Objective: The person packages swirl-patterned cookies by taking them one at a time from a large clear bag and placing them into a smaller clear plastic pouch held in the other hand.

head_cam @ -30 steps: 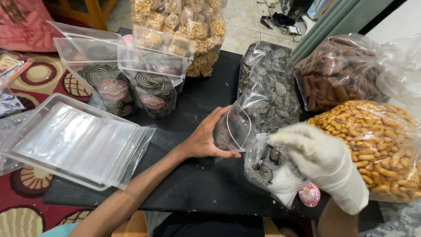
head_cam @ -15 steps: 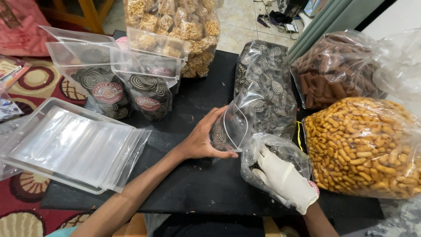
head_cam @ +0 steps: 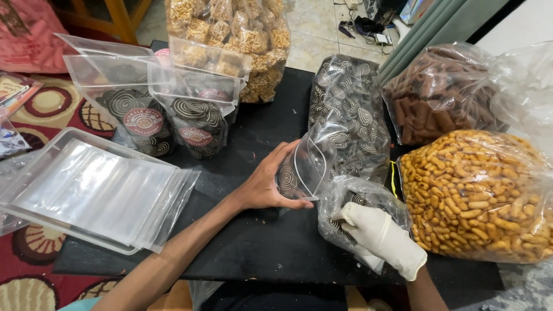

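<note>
The small clear pouch (head_cam: 308, 167), partly filled with dark spiral-patterned snacks, is held upright with its mouth open near the middle of the black table (head_cam: 253, 242), between the two hands. At far left, a clear tray of empty flat pouches (head_cam: 86, 193) is seen lying half over the table's edge and a patterned red mat (head_cam: 34, 103). Behind it, two filled stand-up pouches (head_cam: 167, 118) with round labels are stood side by side, and a large bag of golden puffed clusters (head_cam: 242, 34) is set behind them. The bare left hand (head_cam: 265, 184) is curled around the small clear pouch, thumb underneath and fingers wrapped on its near side, so that the pouch is gripped. Just behind the pouch, a long bag of spiral snacks (head_cam: 351, 115) is laid along the table. The gloved right hand (head_cam: 374, 233) is pushed into an open clear bag of spiral snacks (head_cam: 360, 196) just right of the pouch; its fingers are bent inward, but whether anything is grasped cannot be told through the plastic. At right, a bag of brown stick snacks (head_cam: 438, 95) is placed above a bag of orange curled snacks (head_cam: 478, 196).
</note>
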